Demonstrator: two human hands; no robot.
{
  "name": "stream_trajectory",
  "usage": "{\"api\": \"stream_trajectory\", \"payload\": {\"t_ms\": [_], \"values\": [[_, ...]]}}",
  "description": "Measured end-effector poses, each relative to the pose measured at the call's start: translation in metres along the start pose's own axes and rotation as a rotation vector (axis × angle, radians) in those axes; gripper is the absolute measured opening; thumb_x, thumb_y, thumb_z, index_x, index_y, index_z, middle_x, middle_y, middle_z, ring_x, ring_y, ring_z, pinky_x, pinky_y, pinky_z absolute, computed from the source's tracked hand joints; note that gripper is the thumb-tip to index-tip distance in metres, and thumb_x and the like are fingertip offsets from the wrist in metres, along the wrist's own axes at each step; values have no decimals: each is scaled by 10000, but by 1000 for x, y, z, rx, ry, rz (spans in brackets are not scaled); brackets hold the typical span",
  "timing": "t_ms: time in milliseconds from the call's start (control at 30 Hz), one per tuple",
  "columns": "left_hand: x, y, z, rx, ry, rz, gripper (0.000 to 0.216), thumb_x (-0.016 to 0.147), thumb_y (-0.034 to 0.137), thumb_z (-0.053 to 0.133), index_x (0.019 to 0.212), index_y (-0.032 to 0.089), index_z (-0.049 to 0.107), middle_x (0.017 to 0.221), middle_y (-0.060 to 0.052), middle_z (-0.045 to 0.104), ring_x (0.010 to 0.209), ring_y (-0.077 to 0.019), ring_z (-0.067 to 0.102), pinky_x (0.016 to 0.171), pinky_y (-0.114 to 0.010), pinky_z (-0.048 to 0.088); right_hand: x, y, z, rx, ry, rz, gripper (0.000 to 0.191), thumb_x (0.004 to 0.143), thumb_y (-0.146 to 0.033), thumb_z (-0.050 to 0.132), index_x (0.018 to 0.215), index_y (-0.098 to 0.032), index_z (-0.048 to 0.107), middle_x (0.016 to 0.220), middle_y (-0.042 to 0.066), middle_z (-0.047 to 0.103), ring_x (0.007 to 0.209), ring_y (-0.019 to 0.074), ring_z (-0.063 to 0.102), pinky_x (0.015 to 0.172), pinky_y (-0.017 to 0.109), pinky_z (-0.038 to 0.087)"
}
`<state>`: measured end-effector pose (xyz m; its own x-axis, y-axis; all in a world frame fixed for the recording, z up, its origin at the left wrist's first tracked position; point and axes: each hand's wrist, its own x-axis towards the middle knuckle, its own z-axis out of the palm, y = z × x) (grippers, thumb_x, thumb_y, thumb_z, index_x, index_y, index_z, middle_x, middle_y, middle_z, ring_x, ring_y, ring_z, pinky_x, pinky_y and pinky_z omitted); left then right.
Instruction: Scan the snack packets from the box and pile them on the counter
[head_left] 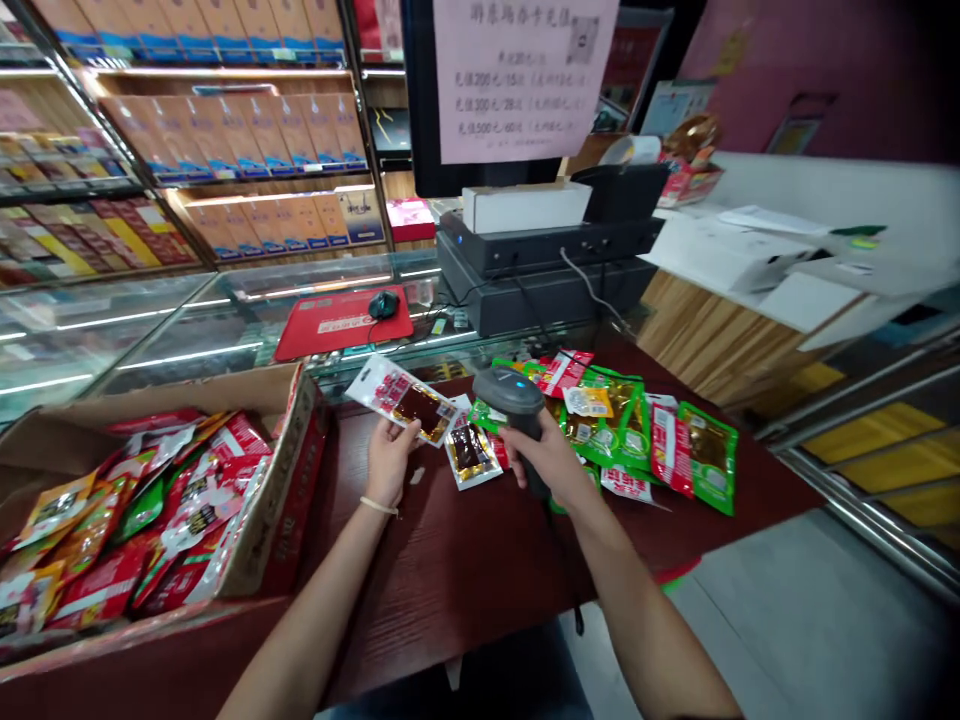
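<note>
My left hand (388, 460) is closed on a red and white snack packet (405, 400) with a clear window, held up over the dark wooden table (450, 570). My right hand (547, 462) grips a dark grey handheld barcode scanner (512, 396), its head just right of that packet. Between my hands a second small packet (471, 452) lies flat on the table. Beyond the scanner, a heap of green and red snack packets (637, 435) covers the table's right side.
An open cardboard box (289, 500) full of several snack packets stands at the left. Behind the table are a glass counter (225, 330) with a red mouse pad (341, 322) and mouse (382, 304), a cash register (547, 260), a hanging notice (525, 75) and shelves of boxes (225, 130).
</note>
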<state>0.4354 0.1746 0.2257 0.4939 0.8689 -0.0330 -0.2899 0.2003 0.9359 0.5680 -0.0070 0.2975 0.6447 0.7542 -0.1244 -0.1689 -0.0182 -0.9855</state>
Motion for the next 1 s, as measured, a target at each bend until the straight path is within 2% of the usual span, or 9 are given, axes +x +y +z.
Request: {"api": "stream_trajectory", "payload": {"t_ms": [167, 233, 367, 433, 500, 600, 700, 833, 1000], "values": [[2, 7, 74, 224, -327, -29, 405, 706, 349, 742, 1055, 153, 684, 838, -40, 715, 686, -135, 630, 625, -225, 472, -22, -3, -55, 67, 218, -42, 423, 723, -432, 761, 969, -262, 462, 545, -98, 548, 362, 96, 465, 316, 200, 400], [4, 3, 109, 288, -397, -45, 441, 710, 318, 732, 1113, 152, 668, 753, -18, 694, 649, -128, 614, 618, -220, 454, -32, -4, -77, 99, 287, -49, 431, 712, -442, 772, 932, -260, 450, 551, -96, 547, 372, 95, 468, 315, 197, 396], [5, -15, 171, 435, -334, -85, 486, 705, 249, 729, 1165, 136, 620, 666, 9, 648, 572, -115, 578, 580, -216, 429, -50, -9, -114, 167, 393, -78, 432, 705, -444, 777, 868, -255, 424, 557, -96, 541, 376, 93, 470, 314, 198, 396], [6, -26, 194, 475, -307, -82, 462, 724, 234, 712, 1164, 131, 614, 737, -21, 680, 625, -132, 615, 619, -234, 456, -58, -11, -126, 179, 432, -87, 421, 709, -434, 777, 849, -249, 425, 559, -92, 541, 378, 94, 472, 313, 201, 399], [7, -35, 210, 502, -338, -63, 421, 734, 209, 701, 1141, 130, 631, 854, -69, 715, 746, -170, 665, 705, -269, 491, -63, -11, -136, 187, 452, -101, 406, 713, -419, 777, 835, -244, 431, 559, -88, 539, 378, 93, 471, 313, 203, 401], [8, -45, 224, 604, -401, 31, 416, 723, 161, 694, 1137, 153, 655, 1042, -104, 723, 970, -232, 670, 865, -334, 495, -66, -10, -147, 204, 444, -116, 382, 728, -406, 771, 819, -240, 439, 562, -83, 542, 380, 93, 468, 312, 205, 402], [7, -47, 228, 816, -407, 165, 471, 732, 168, 686, 1200, 160, 638, 1212, -123, 671, 1132, -266, 613, 990, -378, 443, -65, -8, -151, 215, 422, -125, 361, 744, -403, 760, 817, -239, 447, 570, -79, 549, 380, 93, 468, 311, 206, 404], [3, -44, 226, 1047, -442, 321, 464, 768, 205, 669, 1223, 128, 629, 1250, -158, 642, 1180, -280, 575, 1031, -387, 410, -63, -9, -148, 220, 402, -108, 360, 743, -407, 757, 818, -236, 449, 558, -76, 543, 374, 95, 460, 305, 207, 399], [-4, -29, 214, 1071, -429, 404, 422, 788, 228, 672, 1200, 141, 648, 1195, -150, 660, 1141, -271, 582, 1023, -391, 411, -61, -14, -133, 213, 361, -91, 404, 724, -417, 771, 825, -244, 419, 546, -85, 534, 365, 97, 455, 302, 207, 397]]}}
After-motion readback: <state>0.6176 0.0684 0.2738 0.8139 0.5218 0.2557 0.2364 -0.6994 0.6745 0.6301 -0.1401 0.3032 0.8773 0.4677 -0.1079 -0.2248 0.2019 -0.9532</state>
